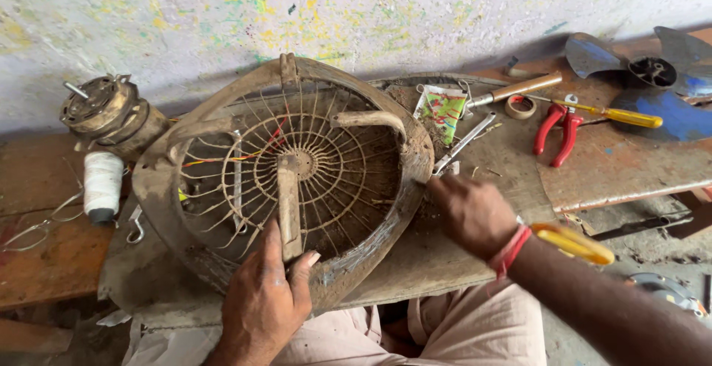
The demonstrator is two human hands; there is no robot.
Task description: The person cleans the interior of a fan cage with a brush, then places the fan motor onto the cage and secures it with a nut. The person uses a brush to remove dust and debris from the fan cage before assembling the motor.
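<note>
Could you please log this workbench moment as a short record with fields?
Setting: worn wooden bench against a paint-speckled wall
Left hand: grips the near rim and spoke of a dirty round fan guard, tilted
Right hand: at the guard's right rim; tool tip hidden
Left of guard: fan motor, white thread spool
Right of guard: red pliers, yellow-handled screwdriver, tape roll, blue fan blade

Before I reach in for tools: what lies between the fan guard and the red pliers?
In the head view, a colourful packet and a metal wrench lie on the bench between the fan guard and the red pliers.
</note>
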